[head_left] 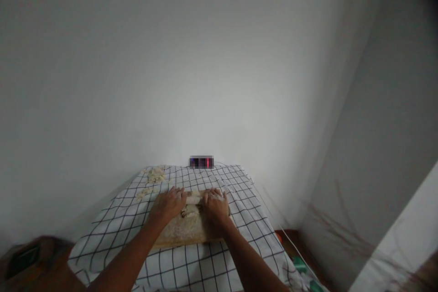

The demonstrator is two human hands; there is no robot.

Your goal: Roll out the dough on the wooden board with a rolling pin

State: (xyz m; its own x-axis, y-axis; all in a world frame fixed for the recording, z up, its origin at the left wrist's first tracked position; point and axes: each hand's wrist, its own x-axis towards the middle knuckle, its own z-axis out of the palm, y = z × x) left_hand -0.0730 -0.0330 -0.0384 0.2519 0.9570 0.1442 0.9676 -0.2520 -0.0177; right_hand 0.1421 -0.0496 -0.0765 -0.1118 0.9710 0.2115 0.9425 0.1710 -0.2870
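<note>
A pale rolling pin lies crosswise over a floured wooden board. My left hand is curled over the pin's left part, and my right hand over its right part, both with floury fingers. Just below the pin, a small scrap of dough sits on the board. Flat pieces of dough are piled on the cloth at the far left, with more dough strips nearer the board. The ends of the pin are hidden by my hands.
A white checked cloth covers the table, which meets a plain wall. At the back edge stands a small blurred-out object. A dark brown item is at lower left; a white cord and green items are at right.
</note>
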